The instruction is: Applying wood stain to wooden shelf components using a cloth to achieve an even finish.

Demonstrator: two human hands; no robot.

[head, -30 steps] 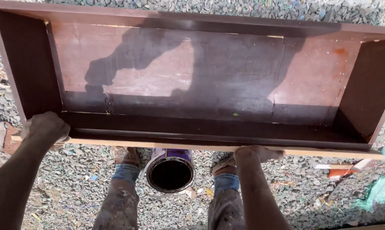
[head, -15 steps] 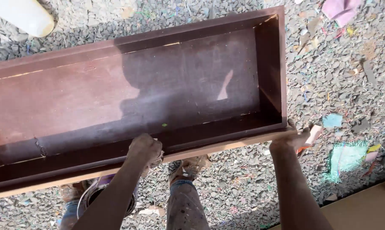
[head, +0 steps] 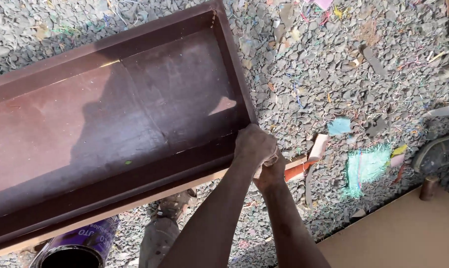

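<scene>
A long, dark brown wooden box lies open side up on gravel, running from the lower left to the upper middle. My left hand is closed over the box's near right corner. Just below it, touching it, my right hand grips the same corner from underneath at the pale raw edge. Both forearms reach up from the bottom of the view. My shadow falls across the inside of the box.
A purple paint can with a black inside stands by my leg at the bottom left. A red and white stick, a green cloth scrap and litter lie on the gravel. A tan board fills the bottom right.
The box has swung so its right end points further away. My left hand slid right along the near edge to join my right hand at the corner.
</scene>
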